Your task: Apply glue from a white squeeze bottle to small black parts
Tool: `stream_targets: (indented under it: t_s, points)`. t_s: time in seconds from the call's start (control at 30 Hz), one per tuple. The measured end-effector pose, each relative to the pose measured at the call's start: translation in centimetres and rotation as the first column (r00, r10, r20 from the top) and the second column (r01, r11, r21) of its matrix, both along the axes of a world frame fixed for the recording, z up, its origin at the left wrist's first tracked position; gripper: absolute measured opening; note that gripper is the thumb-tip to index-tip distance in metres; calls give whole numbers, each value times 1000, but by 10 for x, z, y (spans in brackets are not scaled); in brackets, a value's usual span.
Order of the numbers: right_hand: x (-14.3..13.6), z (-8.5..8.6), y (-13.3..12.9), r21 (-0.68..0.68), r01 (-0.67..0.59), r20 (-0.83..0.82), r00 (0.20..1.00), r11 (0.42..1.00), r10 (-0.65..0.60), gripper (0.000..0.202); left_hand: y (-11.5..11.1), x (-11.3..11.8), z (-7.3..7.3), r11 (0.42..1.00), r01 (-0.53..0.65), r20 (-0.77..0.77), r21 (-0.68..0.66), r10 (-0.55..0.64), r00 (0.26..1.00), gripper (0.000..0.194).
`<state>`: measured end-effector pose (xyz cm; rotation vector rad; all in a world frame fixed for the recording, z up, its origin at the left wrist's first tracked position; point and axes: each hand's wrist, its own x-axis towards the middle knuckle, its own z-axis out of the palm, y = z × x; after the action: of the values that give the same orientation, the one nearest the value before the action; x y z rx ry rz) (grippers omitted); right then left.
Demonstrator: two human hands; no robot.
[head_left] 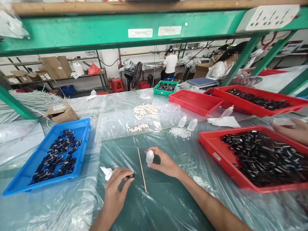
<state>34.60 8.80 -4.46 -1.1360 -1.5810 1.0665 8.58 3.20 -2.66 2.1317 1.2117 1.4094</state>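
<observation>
Between the thumb and forefinger of my left hand point(116, 189) is a small black part point(130, 176), its exact kind too small to make out. My right hand point(166, 163) is wrapped round a small white plastic bottle point(149, 156), whose capped end faces me. A thin wooden stick point(141, 170) lies on the plastic-covered table between both hands. Crumpled white tissue point(107, 172) sits just behind my left hand. Farther back are a pile of small beige pieces point(145, 111) and a heap of white bits point(180, 132) beside two squeeze bottles point(192, 124).
A blue tray point(83, 141) of black parts stands left, a red tray point(204, 138) of similar parts right. Another person's hand point(293, 130) reaches over the red tray. More trays, including a green one point(166, 92), stand behind. A green shelf beam point(96, 30) crosses overhead.
</observation>
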Motion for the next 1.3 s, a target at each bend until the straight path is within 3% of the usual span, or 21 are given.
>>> stream_targets:
  t_s: [0.07,0.2,0.4,0.57,0.73,0.87,0.97,1.07,1.17,1.3]
  points:
    - [12,0,11,16,-4,28,1000,1000,3,50,-1,-1,-1,1000,-9,11,-7,9,1000,16]
    - [19,-1,66,60,162,82,983,985,-167,21,-1,-4,-3,1000,-18,26,-24,19,999,14]
    - [-13,18,156,145,304,114,940,942,-321,23,2,-7,-8,999,4,15,-48,-3,1000,7]
    - [-25,31,172,188,324,99,933,927,-346,21,3,-11,-3,999,-20,17,-44,21,1000,7]
    - [-6,38,134,221,309,80,940,925,-333,16,2,-11,-1,995,5,114,-95,6,993,6]
    - [-5,50,58,261,282,9,956,923,-294,19,-4,-6,-12,945,158,193,-287,-104,976,11]
    - [-27,57,-7,280,216,-50,976,936,-210,18,-10,-3,-22,892,251,228,-376,-173,958,14]
    - [-54,57,-52,277,134,-76,990,951,-117,4,-15,-1,-25,879,260,201,-401,-192,961,14]
    - [-69,50,-69,260,69,-79,996,963,-50,5,-16,-1,-20,888,232,160,-397,-182,970,9]
    - [-72,44,-73,260,74,-96,994,963,-50,11,-16,0,-15,883,239,131,-403,-203,970,8]
